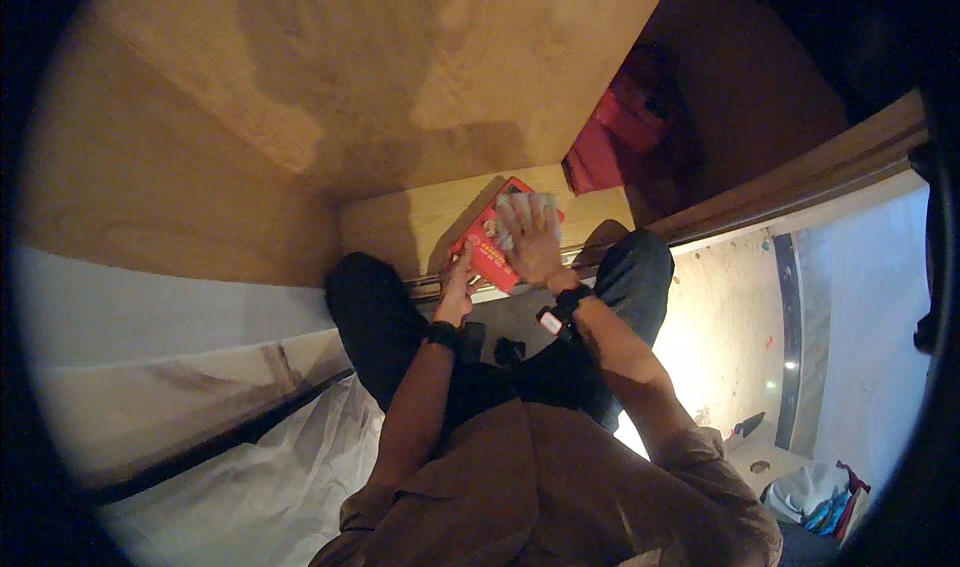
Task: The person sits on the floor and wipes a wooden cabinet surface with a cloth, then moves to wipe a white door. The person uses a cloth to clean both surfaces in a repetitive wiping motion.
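Note:
A red box point(491, 261) with printed writing lies tilted over the pale wooden shelf floor point(382, 225), its near end past the front edge. My left hand point(454, 291) holds the box by its near left side, thumb on top and fingers partly hidden beneath. My right hand point(534, 250) lies flat over a greyish cloth point(550, 208), fingers spread, and presses it onto the box's upper face. The cloth hides much of the box's right half.
A wooden panel point(390, 64) rises in front of me. Red items point(600, 158) sit in the dark compartment at right. White sheeting point(270, 454) lies at lower left; a pale bag point(799, 492) is at lower right.

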### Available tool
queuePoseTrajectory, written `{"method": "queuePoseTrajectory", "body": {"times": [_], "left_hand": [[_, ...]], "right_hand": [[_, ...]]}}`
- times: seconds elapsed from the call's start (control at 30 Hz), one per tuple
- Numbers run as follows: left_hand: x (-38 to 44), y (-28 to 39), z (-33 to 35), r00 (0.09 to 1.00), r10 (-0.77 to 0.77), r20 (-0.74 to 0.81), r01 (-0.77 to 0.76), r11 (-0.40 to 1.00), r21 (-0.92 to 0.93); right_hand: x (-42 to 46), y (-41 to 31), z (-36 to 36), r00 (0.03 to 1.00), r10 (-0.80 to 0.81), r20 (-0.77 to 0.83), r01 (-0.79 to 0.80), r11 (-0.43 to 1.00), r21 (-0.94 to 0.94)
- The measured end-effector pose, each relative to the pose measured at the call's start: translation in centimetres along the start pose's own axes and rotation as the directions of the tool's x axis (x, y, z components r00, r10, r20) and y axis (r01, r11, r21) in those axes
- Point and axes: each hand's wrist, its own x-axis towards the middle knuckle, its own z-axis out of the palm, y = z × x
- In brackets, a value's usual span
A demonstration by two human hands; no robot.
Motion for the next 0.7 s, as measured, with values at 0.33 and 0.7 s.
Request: {"method": "queuePoseTrajectory", "body": {"times": [0.33, 0.7], "left_hand": [[1.2, -0.5, -1.9, 0.998, -0.008, -0.059, 0.008, 1.0, -0.013], [-1.9, 1.6, 1.3, 0.999, -0.03, -0.037, 0.036, 0.984, 0.174]], "right_hand": [[-4.0, -3.0, -2.7, 0.957, -0.182, 0.224, 0.154, 0.979, 0.137], [-2.1, 2.9, 1.1, 0.825, 0.566, 0.007, -0.553, 0.804, 0.22]]}}
